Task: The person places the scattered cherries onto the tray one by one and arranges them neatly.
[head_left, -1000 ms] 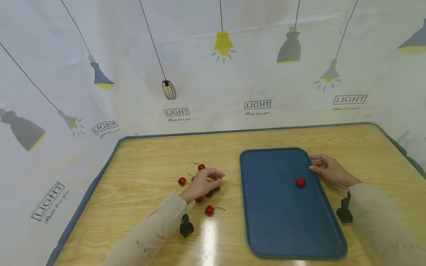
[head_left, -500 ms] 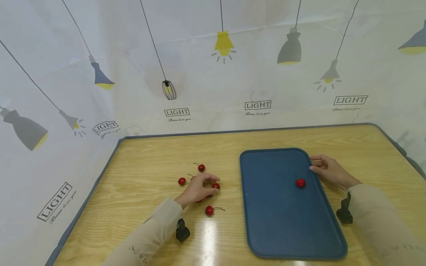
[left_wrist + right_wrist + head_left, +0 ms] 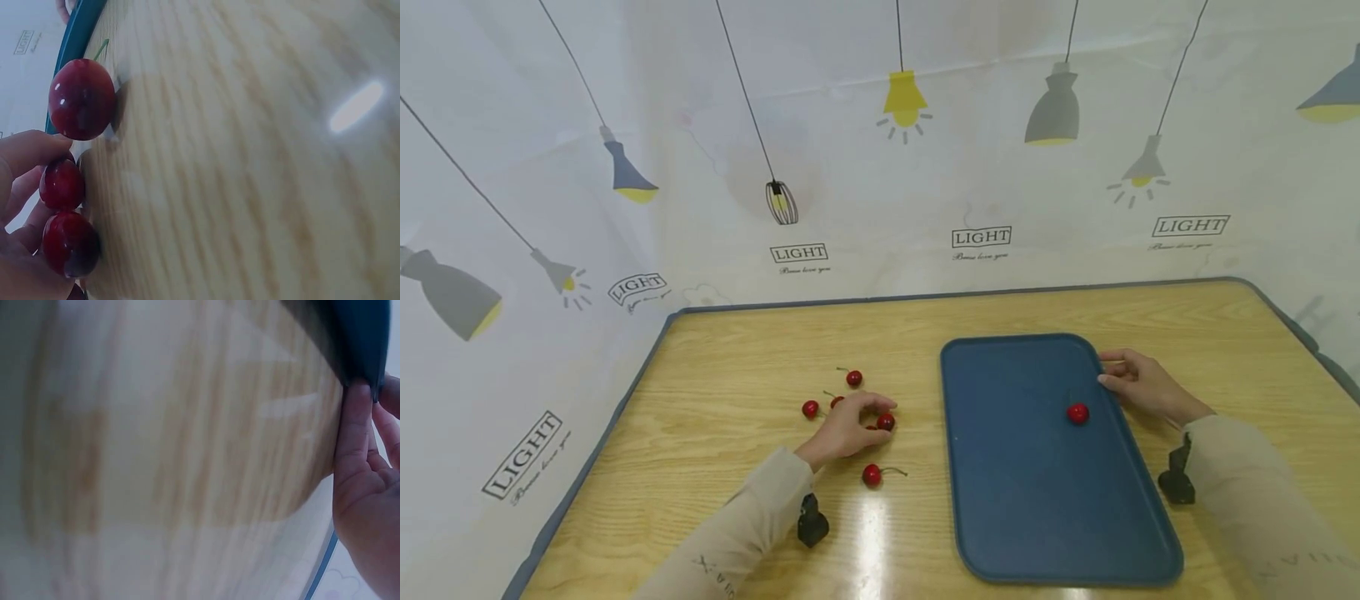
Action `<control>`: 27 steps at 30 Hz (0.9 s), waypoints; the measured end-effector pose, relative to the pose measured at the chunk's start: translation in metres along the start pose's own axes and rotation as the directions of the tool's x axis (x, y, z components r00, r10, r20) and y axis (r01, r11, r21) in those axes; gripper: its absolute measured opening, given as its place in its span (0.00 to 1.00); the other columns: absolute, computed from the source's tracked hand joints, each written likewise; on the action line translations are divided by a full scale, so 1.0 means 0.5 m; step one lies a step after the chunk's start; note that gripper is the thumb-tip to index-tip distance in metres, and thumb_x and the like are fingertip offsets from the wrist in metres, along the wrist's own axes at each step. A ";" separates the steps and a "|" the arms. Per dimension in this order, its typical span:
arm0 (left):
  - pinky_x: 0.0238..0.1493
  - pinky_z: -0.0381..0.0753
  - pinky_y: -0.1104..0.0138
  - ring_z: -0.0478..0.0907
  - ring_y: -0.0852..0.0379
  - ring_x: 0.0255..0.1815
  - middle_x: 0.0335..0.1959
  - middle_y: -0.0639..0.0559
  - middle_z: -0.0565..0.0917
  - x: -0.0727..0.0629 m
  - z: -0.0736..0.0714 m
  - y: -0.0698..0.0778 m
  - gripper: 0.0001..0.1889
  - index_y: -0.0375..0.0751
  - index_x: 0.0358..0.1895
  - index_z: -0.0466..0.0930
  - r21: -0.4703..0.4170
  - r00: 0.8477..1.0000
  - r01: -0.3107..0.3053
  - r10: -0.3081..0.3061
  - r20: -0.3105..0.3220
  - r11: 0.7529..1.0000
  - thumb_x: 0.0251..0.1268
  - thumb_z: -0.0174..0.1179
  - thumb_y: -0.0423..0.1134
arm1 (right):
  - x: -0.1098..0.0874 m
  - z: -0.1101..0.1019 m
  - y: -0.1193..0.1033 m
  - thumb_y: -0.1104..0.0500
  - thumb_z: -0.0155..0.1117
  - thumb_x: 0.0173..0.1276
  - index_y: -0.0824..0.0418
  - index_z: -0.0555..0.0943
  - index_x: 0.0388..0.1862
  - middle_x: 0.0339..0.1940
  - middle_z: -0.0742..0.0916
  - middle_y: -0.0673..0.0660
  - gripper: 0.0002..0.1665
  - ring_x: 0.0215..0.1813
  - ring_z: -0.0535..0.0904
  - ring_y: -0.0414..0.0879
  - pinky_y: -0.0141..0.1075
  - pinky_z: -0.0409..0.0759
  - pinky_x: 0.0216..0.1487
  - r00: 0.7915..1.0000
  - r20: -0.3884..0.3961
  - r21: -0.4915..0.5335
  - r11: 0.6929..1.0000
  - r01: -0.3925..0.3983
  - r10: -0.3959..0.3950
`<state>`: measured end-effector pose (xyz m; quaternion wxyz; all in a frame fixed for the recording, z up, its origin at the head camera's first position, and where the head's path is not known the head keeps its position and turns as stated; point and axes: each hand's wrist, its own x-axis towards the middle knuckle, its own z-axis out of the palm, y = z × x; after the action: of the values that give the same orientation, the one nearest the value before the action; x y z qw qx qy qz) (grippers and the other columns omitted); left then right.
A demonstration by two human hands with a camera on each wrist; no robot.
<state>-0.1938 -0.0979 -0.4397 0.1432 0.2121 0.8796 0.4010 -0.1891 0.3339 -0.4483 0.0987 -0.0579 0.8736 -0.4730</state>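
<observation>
Cherry (image 3: 1078,413) on tray (image 3: 1045,500), head-view only

We see a wood-grain table (image 3: 730,354) with a blue edge (image 3: 865,299), light glaring off its near part. Left of the middle we find a loose group of red cherries (image 3: 809,408), several with stems. Right of them, apart, we see a rectangular blue tray (image 3: 1045,508) with rounded corners and a raised rim.

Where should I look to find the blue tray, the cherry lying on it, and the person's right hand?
Blue tray (image 3: 1052,500): head view, on its bare flat floor.
Cherry (image 3: 1078,413): head view, on the middle of its red skin.
Right hand (image 3: 1141,385): head view, on the back of it.
</observation>
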 end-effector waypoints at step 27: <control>0.47 0.71 0.60 0.74 0.53 0.44 0.40 0.52 0.78 0.011 0.012 0.004 0.13 0.42 0.43 0.77 0.014 0.998 0.027 -0.026 -0.057 1.000 0.54 0.62 0.39 | -0.003 0.002 -0.003 0.60 0.50 0.68 0.78 0.56 0.60 0.45 0.74 0.73 0.30 0.38 0.75 0.41 0.35 0.77 0.35 1.000 -0.008 -0.003 1.000 0.018 -0.018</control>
<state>-0.1954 -0.0903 -0.4424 0.1218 0.1898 0.8891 0.3982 -0.1875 0.3324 -0.4474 0.0912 -0.0639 0.8741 -0.4728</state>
